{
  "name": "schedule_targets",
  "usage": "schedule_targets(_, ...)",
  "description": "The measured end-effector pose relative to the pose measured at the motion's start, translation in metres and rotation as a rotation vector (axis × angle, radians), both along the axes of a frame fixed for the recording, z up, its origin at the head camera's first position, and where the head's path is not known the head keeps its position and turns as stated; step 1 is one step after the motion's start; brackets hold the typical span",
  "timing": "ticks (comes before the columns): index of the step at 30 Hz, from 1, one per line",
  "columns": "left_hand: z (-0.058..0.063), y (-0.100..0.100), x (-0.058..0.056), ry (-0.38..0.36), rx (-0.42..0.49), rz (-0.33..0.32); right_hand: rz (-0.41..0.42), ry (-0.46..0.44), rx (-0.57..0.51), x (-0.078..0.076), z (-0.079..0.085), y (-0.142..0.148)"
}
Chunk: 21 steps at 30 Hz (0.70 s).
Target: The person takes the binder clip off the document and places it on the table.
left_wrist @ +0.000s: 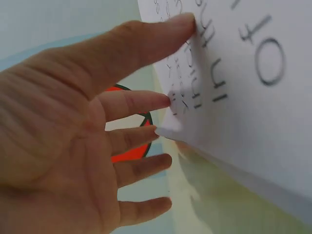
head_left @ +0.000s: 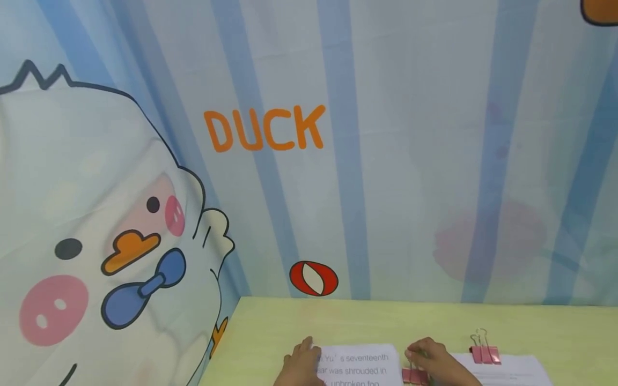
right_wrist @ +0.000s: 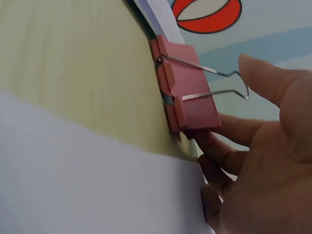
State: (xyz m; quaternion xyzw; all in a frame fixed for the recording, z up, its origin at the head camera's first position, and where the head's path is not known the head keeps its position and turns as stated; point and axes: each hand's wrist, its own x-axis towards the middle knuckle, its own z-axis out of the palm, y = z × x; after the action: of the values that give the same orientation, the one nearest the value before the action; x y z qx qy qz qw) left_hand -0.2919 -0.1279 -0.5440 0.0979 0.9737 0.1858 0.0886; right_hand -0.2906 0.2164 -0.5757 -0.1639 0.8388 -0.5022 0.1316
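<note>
Printed paper sheets (head_left: pixel 354 356) with large text lie on the table in the head view. At their left edge is my left hand (head_left: pixel 301 364); in the left wrist view its thumb (left_wrist: pixel 161 41) rests on the printed face and its fingers are spread and nearly straight. A pink binder clip (head_left: pixel 414 376) sits at the right edge of these sheets. My right hand (head_left: pixel 436 360) holds this clip, the thumb at the end of a wire handle (right_wrist: pixel 214 92) and the fingers behind the pink body (right_wrist: pixel 192 83). The lower parts of both hands leave the head view.
Right of my right hand lies another set of sheets (head_left: pixel 519 370) with a second pink binder clip (head_left: pixel 485 354) on its top edge. The pale yellow table (head_left: pixel 434 319) ends at a blue-striped curtain (head_left: pixel 410 161) with a duck print on the left.
</note>
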Motion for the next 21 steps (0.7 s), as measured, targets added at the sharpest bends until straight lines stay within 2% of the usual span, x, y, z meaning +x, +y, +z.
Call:
schedule_targets(5, 0.012, 0.011, 0.007, 0.125, -0.112, -0.021, -0.048, 0.122, 0.024, 0.002, 0.016, -0.008)
schedule_targets(8, 0.017, 0.014, 0.011, 0.171, -0.15, -0.028, -0.08, 0.137, 0.054, 0.004, 0.028, -0.012)
schedule_targets(10, 0.019, 0.015, 0.013, 0.183, -0.162, -0.023, -0.079, 0.12, 0.062, 0.006, 0.034, -0.012)
schedule_targets(16, 0.027, 0.018, 0.019, 0.156, -0.134, 0.003, -0.058, 0.085, 0.035, 0.012, 0.048, -0.004)
schedule_targets(21, 0.031, 0.02, 0.024, 0.205, -0.115, -0.003, -0.044, 0.113, 0.004, 0.019, 0.052, 0.005)
